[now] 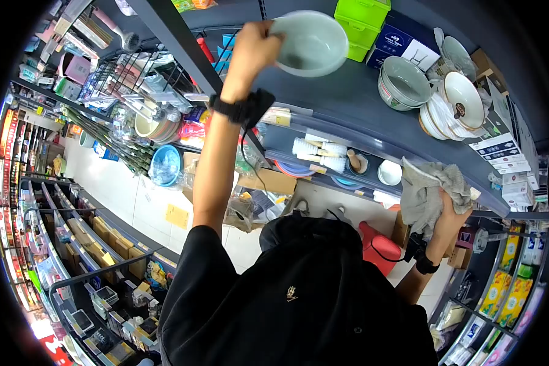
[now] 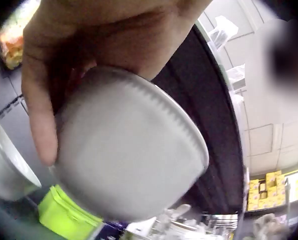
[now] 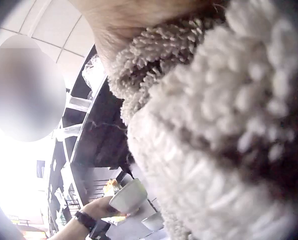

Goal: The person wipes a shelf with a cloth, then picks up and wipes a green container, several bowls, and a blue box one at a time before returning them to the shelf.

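Note:
My left hand (image 1: 256, 52) grips a white bowl (image 1: 314, 43) by its rim over the back of the dark shelf. In the left wrist view the outside of this bowl (image 2: 131, 150) fills the middle, with fingers of the left hand (image 2: 39, 100) along its side. A second white bowl (image 2: 9, 167) shows at the left of that view. At the shelf's front edge on the right, my right hand (image 1: 450, 216) holds a bunched grey fluffy cloth (image 1: 430, 189). Close up in the right wrist view, the cloth (image 3: 214, 115) covers much of the frame.
Green boxes (image 1: 360, 27) and a blue box (image 1: 402, 43) stand at the shelf's back. Stacked bowls (image 1: 402, 85) and partly wrapped bowls (image 1: 460, 107) sit to the right. A metal post (image 1: 177, 43) rises beside my left arm. Brushes (image 1: 320, 152) lie on the lower shelf; a red stool (image 1: 378, 250) is below.

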`<move>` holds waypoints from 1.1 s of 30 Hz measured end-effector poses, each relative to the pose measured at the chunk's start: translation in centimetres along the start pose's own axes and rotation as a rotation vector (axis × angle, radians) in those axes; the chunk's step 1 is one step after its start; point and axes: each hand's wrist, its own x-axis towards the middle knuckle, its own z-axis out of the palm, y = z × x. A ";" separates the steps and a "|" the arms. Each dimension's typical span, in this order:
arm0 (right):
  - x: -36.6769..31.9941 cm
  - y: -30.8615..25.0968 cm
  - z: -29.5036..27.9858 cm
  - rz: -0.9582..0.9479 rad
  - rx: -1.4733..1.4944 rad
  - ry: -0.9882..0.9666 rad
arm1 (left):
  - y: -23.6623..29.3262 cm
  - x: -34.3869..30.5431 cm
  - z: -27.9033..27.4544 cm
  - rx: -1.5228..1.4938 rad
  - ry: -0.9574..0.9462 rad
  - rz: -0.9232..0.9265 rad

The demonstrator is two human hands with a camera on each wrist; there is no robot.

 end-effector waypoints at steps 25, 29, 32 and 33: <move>-4.3 2.4 -2.6 0.219 0.059 -0.057 | -4.7 9.5 1.8 0.554 0.092 -0.273; -4.6 2.3 -2.6 0.203 0.092 -0.084 | -5.2 9.9 1.7 0.627 0.075 -0.314; -4.8 2.8 -2.7 0.212 0.102 -0.098 | -5.9 9.8 1.7 0.555 0.079 -0.291; -4.9 2.9 -2.7 0.213 0.101 -0.096 | -5.9 9.8 1.7 0.555 0.077 -0.289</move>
